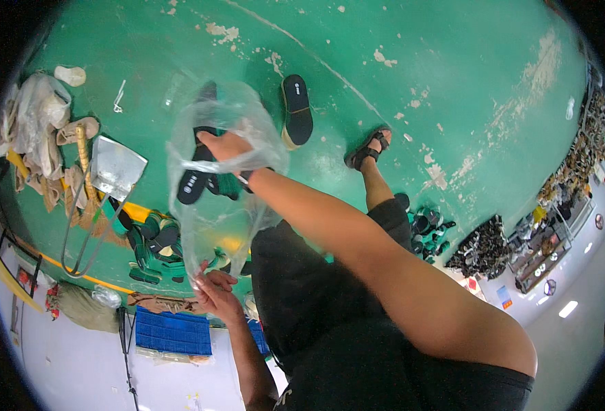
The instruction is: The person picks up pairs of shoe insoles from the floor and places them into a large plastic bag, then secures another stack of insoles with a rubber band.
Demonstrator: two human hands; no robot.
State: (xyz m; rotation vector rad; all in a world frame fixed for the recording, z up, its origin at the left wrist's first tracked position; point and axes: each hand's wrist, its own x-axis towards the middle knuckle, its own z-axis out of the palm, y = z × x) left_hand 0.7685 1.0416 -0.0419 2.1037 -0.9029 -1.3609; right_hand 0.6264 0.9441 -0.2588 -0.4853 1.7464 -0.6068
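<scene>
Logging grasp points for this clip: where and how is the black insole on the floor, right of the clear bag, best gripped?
Probably at mid-length, pinched across both long edges, coming from above with the right hand. The black insole lies long and narrow on the green floor, pointing away from the wearer, uncovered.

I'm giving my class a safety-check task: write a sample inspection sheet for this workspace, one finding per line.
Surface: green floor, worn, with pale patches.
Job's things: clear plastic bag between the hands; dark soles show through it.
Clutter: metal dustpan, beige footwear, green-and-black pile; one loose insole beyond the bag.
Left hand: pinches the bag's near end.
Right hand: at the bag's opening by the soles; grip unclear.
Cables: nothing seen for certain.
Surroundings: blue panel at lower left; dark heap at right.
</scene>
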